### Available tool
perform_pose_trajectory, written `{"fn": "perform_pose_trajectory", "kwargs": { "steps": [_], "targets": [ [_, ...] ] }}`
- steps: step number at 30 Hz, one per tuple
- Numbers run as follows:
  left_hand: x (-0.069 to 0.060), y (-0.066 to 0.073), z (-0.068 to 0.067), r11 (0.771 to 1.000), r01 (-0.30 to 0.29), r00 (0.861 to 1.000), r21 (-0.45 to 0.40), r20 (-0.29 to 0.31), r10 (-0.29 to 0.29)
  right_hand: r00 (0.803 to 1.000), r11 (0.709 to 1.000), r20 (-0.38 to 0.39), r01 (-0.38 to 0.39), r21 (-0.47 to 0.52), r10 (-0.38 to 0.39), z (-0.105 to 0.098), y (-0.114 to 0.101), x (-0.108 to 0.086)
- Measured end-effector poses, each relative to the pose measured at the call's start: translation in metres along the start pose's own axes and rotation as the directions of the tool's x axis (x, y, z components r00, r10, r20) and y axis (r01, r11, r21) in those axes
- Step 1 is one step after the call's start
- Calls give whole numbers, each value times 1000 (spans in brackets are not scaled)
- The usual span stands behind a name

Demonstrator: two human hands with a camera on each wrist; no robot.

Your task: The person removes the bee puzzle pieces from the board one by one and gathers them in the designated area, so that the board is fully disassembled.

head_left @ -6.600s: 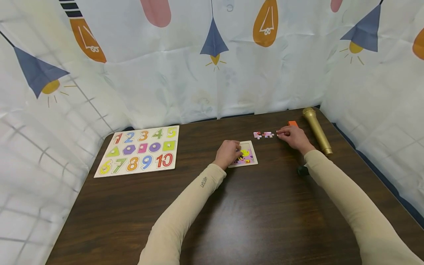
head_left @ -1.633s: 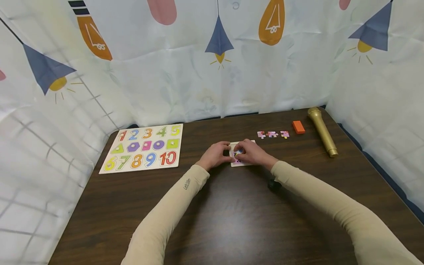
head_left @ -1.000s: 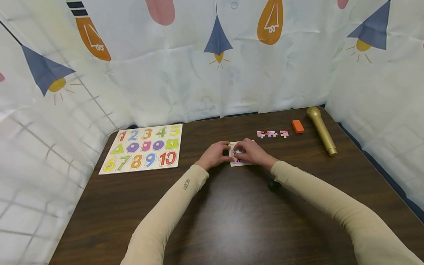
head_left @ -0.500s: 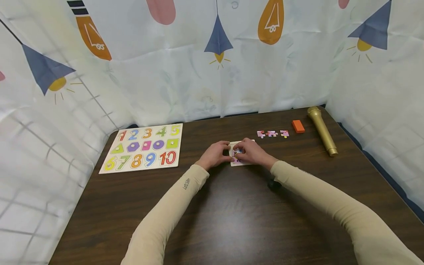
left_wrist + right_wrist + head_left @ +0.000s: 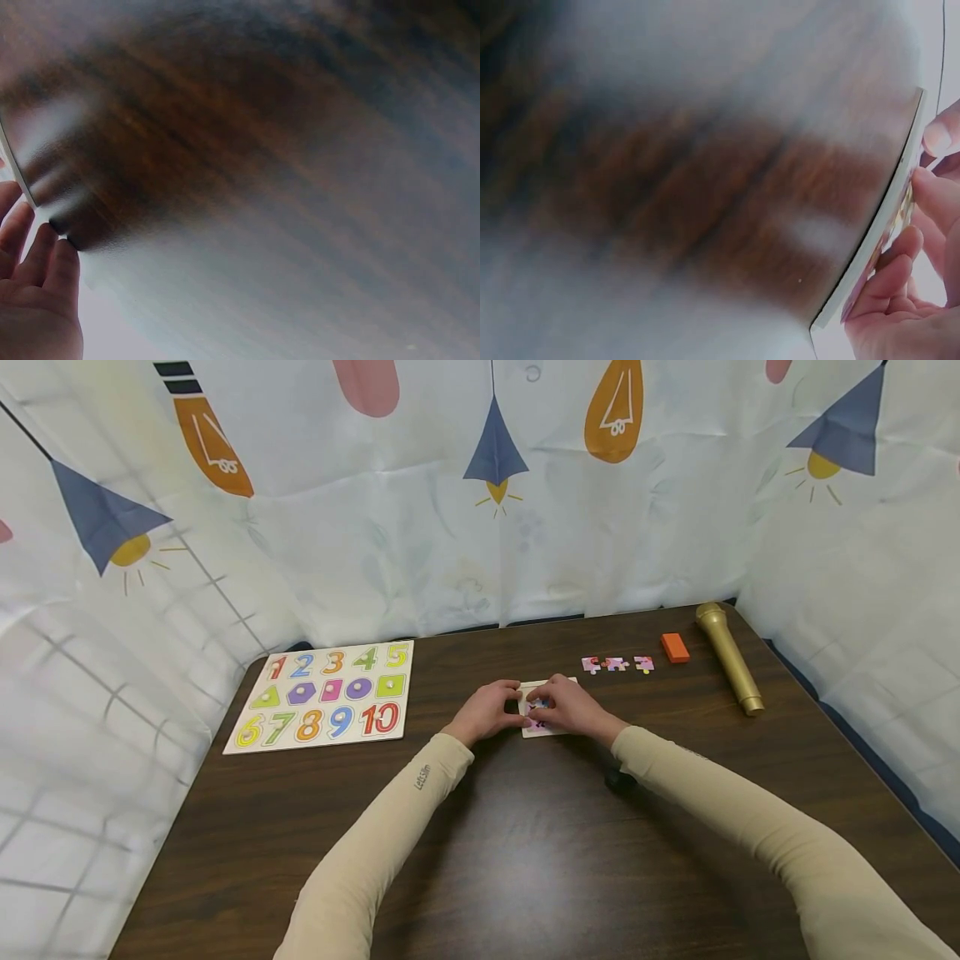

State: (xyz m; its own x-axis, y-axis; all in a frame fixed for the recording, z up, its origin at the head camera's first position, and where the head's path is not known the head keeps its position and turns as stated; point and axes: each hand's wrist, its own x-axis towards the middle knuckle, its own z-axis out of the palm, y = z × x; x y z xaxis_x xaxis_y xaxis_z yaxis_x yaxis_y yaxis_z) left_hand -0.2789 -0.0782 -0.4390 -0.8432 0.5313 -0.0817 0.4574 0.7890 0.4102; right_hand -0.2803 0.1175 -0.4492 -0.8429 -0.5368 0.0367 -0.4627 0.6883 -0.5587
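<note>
In the head view, a small puzzle board (image 5: pixel 537 732) lies on the dark counter (image 5: pixel 517 877) between the left hand (image 5: pixel 487 712) and the right hand (image 5: pixel 573 706), its pink picture partly hidden. The left thumb and fingers touch its left edge; the right hand bends over its picture, fingertips down. Beyond the right hand sit three loose puzzle pieces (image 5: pixel 616 665) in a row, the first two close together, then an orange block (image 5: pixel 675 647) and a gold microphone (image 5: pixel 729 658) lying aslant. Well apart to the left lies a number board (image 5: pixel 318 693) with figures 1 to 10 and a row of coloured shapes. In the left wrist view, the left fingers are loosely extended, gripping nothing, their tips near the small board's pale edge. In the right wrist view, the bent right fingers are on the board's pink side; whether they pinch a piece, I cannot tell
</note>
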Motion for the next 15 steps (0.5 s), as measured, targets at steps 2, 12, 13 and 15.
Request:
{"fn": "perform_pose_trajectory", "kwargs": {
  "steps": [2, 12, 13, 15],
  "targets": [
    [0, 0, 0, 1000, -1, 1000, 0, -1, 1, 1000, 1000, -3, 4, 3, -4, 0, 0, -1],
    [2, -2, 2, 1000, 1, 1000, 7, -1, -1, 1000, 1000, -11, 5, -9, -5, 0, 1, 1],
    [2, -2, 2, 1000, 3, 1000, 8, 1, -3, 1000, 1000, -11, 2, -9, -2, 0, 1, 1],
    [2, -2, 2, 1000, 4, 1000, 8, 2, -4, 1000, 1000, -12, -2, -11, 2, 0, 0, 1]
  ]
}}
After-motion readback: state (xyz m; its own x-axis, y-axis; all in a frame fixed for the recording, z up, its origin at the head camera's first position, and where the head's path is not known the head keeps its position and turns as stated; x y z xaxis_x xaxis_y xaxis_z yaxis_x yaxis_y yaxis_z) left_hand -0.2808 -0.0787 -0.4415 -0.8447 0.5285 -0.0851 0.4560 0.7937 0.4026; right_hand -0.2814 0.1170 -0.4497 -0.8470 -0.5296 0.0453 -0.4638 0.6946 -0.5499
